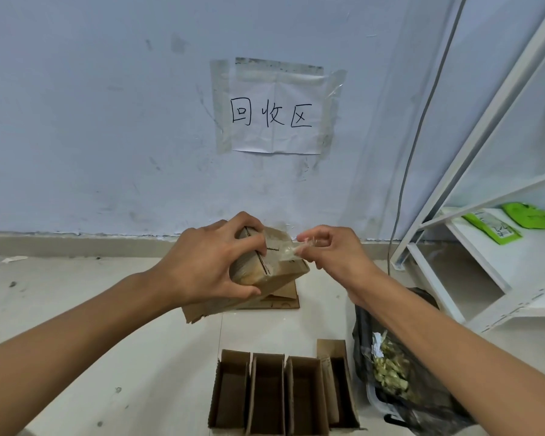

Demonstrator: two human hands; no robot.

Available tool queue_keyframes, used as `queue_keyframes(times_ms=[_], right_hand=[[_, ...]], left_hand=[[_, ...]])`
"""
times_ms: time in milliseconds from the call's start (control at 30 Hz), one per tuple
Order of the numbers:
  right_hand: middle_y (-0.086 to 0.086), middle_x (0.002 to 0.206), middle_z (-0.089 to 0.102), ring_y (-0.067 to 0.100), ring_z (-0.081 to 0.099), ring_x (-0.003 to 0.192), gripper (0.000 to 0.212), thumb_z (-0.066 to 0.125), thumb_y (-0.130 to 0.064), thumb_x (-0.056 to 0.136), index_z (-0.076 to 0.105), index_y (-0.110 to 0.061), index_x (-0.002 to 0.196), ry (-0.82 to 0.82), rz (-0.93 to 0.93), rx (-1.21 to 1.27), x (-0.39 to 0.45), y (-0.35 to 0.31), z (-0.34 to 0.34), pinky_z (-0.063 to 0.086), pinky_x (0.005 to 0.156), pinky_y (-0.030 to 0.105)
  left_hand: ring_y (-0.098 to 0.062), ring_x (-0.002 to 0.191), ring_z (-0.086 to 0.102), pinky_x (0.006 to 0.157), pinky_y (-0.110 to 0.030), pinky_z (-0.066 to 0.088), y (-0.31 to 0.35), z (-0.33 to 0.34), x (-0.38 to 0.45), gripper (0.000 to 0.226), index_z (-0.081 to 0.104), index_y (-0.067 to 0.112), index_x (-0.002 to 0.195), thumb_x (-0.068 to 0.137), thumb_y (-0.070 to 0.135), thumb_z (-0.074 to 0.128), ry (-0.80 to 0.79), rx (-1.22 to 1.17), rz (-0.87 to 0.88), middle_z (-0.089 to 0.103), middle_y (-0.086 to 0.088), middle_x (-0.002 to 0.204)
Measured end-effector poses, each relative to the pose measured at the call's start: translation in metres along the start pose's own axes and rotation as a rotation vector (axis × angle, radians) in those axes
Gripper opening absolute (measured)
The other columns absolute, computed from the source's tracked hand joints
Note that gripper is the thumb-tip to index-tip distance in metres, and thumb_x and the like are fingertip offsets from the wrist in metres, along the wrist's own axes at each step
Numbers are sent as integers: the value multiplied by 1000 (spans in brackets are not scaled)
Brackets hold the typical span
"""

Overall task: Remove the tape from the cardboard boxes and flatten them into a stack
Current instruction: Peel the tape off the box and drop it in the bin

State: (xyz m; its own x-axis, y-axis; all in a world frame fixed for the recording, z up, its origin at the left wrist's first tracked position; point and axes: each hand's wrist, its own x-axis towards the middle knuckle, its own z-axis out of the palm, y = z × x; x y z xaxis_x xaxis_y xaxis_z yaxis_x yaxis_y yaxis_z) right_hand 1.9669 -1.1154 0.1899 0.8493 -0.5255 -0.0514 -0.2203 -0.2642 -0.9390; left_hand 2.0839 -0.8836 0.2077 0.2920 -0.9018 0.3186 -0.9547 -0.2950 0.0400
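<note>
Right now, seen from your head camera, you are in the tape-removal step: your left hand (208,262) is curled around a small cardboard box (274,265), gripping it from its left side and lifting it above the floor, while your right hand (331,250) pinches a strip of clear tape (291,251) between thumb and fingertips, drawn off to the right of the box's top face. One end of the tape looks as if it is still stuck near the box seam, though that join is hard to make out. The next move probably calls for a steady pull away from the box until the strip comes free, then dropping it into the dark rubbish bag (400,382) on the floor by your right forearm, which already holds crumpled scraps. After that, this box would need collapsing onto the flattened stack (265,302) lying on the floor directly beneath it. Four more open boxes (283,391) stand in a row nearer to you. The surface is a pale tiled floor (107,357) meeting a scuffed bluish wall, where a handwritten paper sign (274,111) is taped up. A white metal shelf (485,247) stands at the right, carrying green packets (513,221).
</note>
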Motion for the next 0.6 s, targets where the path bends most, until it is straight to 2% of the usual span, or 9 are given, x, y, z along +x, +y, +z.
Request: queue_keyframes(times_ms=[67, 167, 233, 300, 367, 433, 533, 600], right_hand=[[7, 81, 71, 9, 56, 63, 17, 77, -1, 86, 82, -13, 97, -5, 83, 147, 0, 0, 4, 45, 57, 18], [11, 87, 76, 11, 47, 60, 22, 65, 2, 96, 80, -9, 107, -82, 171, 332, -2, 2, 8, 41, 53, 19], [2, 80, 74, 9, 45, 60, 31, 56, 0, 101, 81, -18, 106, -68, 127, 224, -2, 4, 12, 38, 56, 17], [-10, 70, 66, 3, 50, 61, 43, 47, -3, 102, 82, -27, 95, -11, 57, 60, -1, 1, 18, 39, 63, 17], [-20, 63, 62, -3, 53, 62, 43, 43, -12, 100, 82, -28, 92, -19, 67, 34, 1, -6, 22, 39, 70, 19], [-17, 61, 58, 3, 50, 60, 44, 38, -25, 97, 82, -22, 100, -65, 112, 67, 3, -10, 22, 39, 70, 23], [-13, 63, 57, 15, 42, 66, 47, 38, -29, 95, 79, -6, 102, -103, 136, 61, 8, -11, 15, 40, 65, 27], [-6, 70, 58, 13, 46, 64, 38, 48, -35, 102, 79, -17, 91, -168, 151, 41, 5, -9, 10, 39, 60, 28]], left_hand=[[-15, 103, 63, 54, -26, 40, 1, 1, 1, 55, 53, 45, 113, 71, 78, 63, -8, 62, 13, 45, 14, 143], [-17, 104, 62, 53, -29, 44, 1, 0, 3, 55, 54, 44, 113, 71, 76, 68, 0, 101, 6, 45, 12, 144], [-18, 103, 61, 52, -29, 45, 2, -2, 5, 55, 54, 43, 113, 70, 75, 68, 5, 120, 7, 46, 11, 144], [-18, 101, 61, 51, -29, 45, 2, -2, 5, 54, 54, 43, 112, 70, 75, 68, -2, 133, 6, 46, 11, 144], [-18, 101, 60, 52, -28, 41, 1, -2, 5, 54, 55, 43, 112, 70, 74, 68, -14, 145, -4, 46, 11, 143], [-18, 101, 61, 53, -27, 37, -1, -3, 4, 54, 55, 43, 112, 70, 73, 69, -24, 155, -16, 47, 11, 143], [-19, 101, 61, 53, -28, 38, -4, -3, 3, 54, 55, 42, 112, 69, 71, 72, -18, 157, -23, 48, 10, 143], [-20, 101, 61, 53, -28, 40, -3, -3, 2, 55, 54, 41, 113, 70, 70, 73, -10, 159, -19, 48, 9, 143]])
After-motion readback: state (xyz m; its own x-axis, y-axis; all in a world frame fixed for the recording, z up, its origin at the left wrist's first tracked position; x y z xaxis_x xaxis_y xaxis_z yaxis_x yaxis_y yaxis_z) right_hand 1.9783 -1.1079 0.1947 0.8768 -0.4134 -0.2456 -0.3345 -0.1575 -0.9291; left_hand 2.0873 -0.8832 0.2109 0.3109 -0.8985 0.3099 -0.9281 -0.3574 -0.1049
